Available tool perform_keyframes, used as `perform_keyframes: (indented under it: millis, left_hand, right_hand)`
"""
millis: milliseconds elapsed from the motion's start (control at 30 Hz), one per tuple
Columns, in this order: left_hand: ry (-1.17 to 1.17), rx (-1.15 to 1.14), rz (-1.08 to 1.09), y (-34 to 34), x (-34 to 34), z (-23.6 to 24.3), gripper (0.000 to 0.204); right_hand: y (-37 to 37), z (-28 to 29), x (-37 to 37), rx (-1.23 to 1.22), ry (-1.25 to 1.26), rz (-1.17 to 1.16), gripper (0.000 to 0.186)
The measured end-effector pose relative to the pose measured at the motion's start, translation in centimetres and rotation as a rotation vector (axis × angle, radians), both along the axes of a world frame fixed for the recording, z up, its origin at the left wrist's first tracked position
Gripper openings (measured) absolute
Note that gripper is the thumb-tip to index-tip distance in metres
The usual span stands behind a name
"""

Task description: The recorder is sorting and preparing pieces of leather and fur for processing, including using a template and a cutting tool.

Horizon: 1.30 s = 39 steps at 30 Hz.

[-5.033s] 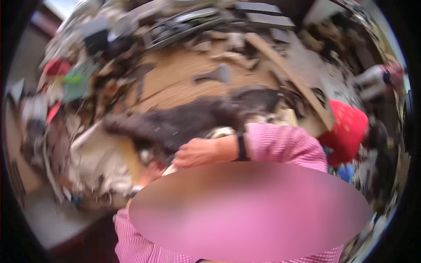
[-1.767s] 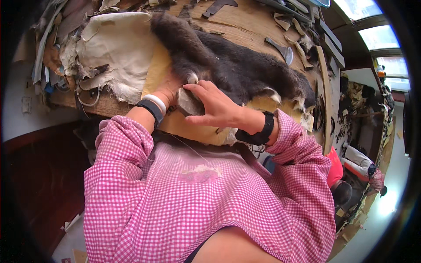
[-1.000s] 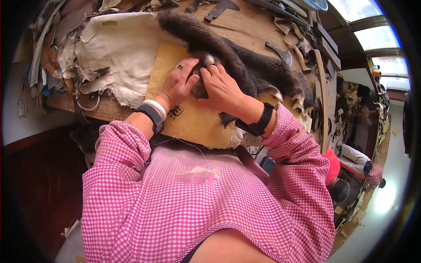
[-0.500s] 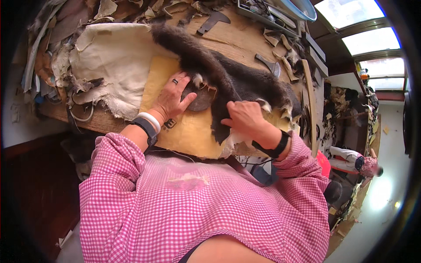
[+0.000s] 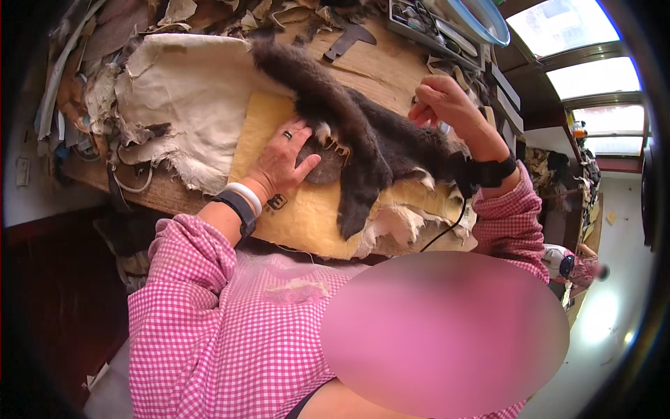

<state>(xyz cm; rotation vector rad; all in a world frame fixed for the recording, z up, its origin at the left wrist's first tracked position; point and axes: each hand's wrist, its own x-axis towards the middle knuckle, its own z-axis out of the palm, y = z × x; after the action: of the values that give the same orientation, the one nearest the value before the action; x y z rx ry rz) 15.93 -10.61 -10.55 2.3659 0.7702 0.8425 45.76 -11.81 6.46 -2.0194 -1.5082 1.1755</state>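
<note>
My left hand lies open, its fingers resting at the edge of a dark round disc on a yellow sheet. A dark brown fur pelt with a long furry strip spreads over the sheet and bench, and its pale claw-like bits touch the disc. Beyond the pelt, at its far right, my right hand is raised with fingers curled closed. What it holds, if anything, is mostly hidden; the curved-blade knife seen there earlier is covered by the hand.
A cream hide lies at the left of the wooden bench. A cleaver-shaped blade lies at the back, near a tray of tools and a blue basin. A person is far off at right.
My right hand has let go of the pelt's near flap and moved up and right, to where the curved-blade knife lay. The flap now lies loose. My left hand stays beside the disc.
</note>
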Motion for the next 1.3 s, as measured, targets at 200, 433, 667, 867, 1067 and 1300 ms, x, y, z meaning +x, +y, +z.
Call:
perform_keyframes:
  millis: [200,433,667,867,1067,1300]
  left_hand:
    - [-0.005,-0.011,-0.009,0.1,-0.3,0.3,0.048]
    - [-0.011,-0.039,0.003,-0.2,-0.4,0.0,0.048]
    - [-0.032,-0.050,-0.027,0.3,-0.2,0.4,0.045]
    - [-0.012,-0.065,-0.043,0.4,0.1,0.8,0.045]
    - [-0.005,-0.067,-0.052,0.1,-0.1,0.6,0.044]
    - [0.010,-0.040,-0.068,0.1,0.0,0.7,0.042]
  right_hand:
    - [-4.0,-2.1,-7.3,-0.380,-0.823,0.800,0.062]
    - [-7.5,-7.6,-5.4,-0.281,-0.559,0.660,0.029]
    - [-2.5,-2.0,1.7,-0.032,0.009,-0.009,0.029]
    - [4.9,0.0,9.3,0.426,0.056,-0.300,0.023]
    - [-0.4,-7.0,1.8,0.672,-0.360,0.156,0.037]
    - [-7.1,-9.6,-0.8,0.272,-0.566,0.415,0.053]
